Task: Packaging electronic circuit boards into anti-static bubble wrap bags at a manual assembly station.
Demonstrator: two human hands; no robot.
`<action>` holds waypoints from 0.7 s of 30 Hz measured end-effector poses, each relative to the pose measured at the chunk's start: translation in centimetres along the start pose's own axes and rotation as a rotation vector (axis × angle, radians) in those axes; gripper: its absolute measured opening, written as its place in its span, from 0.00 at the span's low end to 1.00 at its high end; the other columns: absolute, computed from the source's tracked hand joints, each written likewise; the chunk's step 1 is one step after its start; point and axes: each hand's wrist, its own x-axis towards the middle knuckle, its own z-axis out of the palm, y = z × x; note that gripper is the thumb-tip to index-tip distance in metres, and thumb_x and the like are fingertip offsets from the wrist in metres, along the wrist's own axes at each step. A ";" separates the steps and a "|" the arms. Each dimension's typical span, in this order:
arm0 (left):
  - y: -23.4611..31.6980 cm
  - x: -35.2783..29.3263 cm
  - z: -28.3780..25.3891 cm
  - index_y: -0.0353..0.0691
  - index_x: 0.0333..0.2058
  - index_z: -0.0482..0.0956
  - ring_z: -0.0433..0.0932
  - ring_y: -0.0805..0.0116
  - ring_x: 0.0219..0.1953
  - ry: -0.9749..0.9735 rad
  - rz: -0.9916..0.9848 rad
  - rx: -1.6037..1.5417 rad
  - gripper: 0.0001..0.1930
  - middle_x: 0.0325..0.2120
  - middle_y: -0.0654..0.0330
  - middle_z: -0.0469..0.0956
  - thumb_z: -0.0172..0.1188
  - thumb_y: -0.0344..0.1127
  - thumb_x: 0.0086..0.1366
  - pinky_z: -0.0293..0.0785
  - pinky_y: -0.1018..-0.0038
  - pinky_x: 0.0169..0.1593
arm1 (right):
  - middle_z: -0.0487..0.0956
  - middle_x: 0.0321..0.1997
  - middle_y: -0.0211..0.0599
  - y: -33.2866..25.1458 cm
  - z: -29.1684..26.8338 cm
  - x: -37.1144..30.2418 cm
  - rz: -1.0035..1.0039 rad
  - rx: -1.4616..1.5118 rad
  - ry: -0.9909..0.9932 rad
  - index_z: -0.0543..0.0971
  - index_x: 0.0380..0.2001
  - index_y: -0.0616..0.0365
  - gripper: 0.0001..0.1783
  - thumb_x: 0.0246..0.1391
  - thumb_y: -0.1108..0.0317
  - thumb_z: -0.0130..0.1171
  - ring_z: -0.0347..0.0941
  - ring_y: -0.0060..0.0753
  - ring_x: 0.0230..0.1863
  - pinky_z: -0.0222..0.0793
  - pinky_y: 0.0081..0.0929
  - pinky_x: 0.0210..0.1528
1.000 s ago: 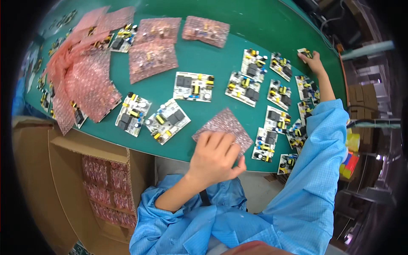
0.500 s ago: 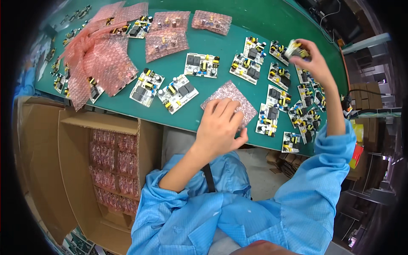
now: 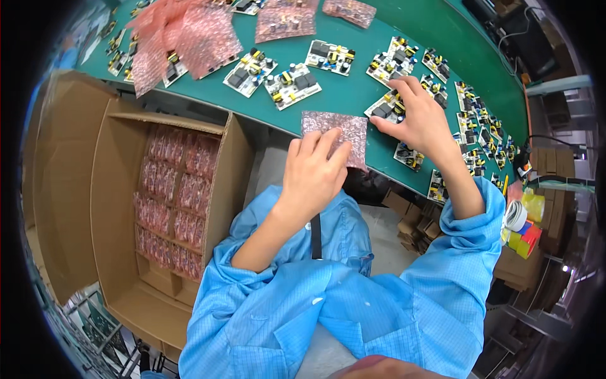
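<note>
My left hand grips a pink bubble-wrap bag that hangs over the near edge of the green table. My right hand holds a small circuit board just right of the bag's open end. More circuit boards lie on the table beyond the bag, and several others run along the right side. Both arms wear blue sleeves.
An open cardboard box at my left holds rows of bagged boards. A heap of empty pink bags lies at the far left of the table. Coloured tape rolls sit at the right.
My right hand has come back from the far right of the table with a circuit board to the bag. My left hand kept hold of the bag, which now overhangs the table edge.
</note>
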 end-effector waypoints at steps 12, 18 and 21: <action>-2.3 2.8 -1.2 0.34 0.46 0.73 0.77 0.57 0.43 0.424 -0.309 -0.457 0.21 0.43 0.51 0.75 0.72 0.27 0.55 0.75 0.63 0.47 | 0.77 0.56 0.48 -2.1 0.4 -1.3 0.079 -0.082 -0.070 0.74 0.57 0.60 0.41 0.51 0.39 0.68 0.77 0.55 0.54 0.71 0.45 0.59; -3.2 1.9 0.7 0.43 0.55 0.71 0.63 0.43 0.64 0.771 -0.116 0.018 0.31 0.56 0.50 0.67 0.70 0.26 0.52 0.59 0.51 0.63 | 0.76 0.59 0.47 -1.2 0.3 -1.7 0.012 -0.072 -0.073 0.71 0.62 0.58 0.47 0.48 0.37 0.70 0.75 0.54 0.57 0.62 0.50 0.64; -3.3 1.9 -0.7 0.43 0.50 0.77 0.64 0.50 0.65 0.347 -0.040 0.301 0.23 0.56 0.55 0.71 0.68 0.33 0.53 0.57 0.54 0.64 | 0.71 0.67 0.44 -1.4 -1.6 -1.7 0.054 0.113 -0.280 0.68 0.66 0.56 0.50 0.42 0.47 0.77 0.69 0.49 0.65 0.61 0.46 0.67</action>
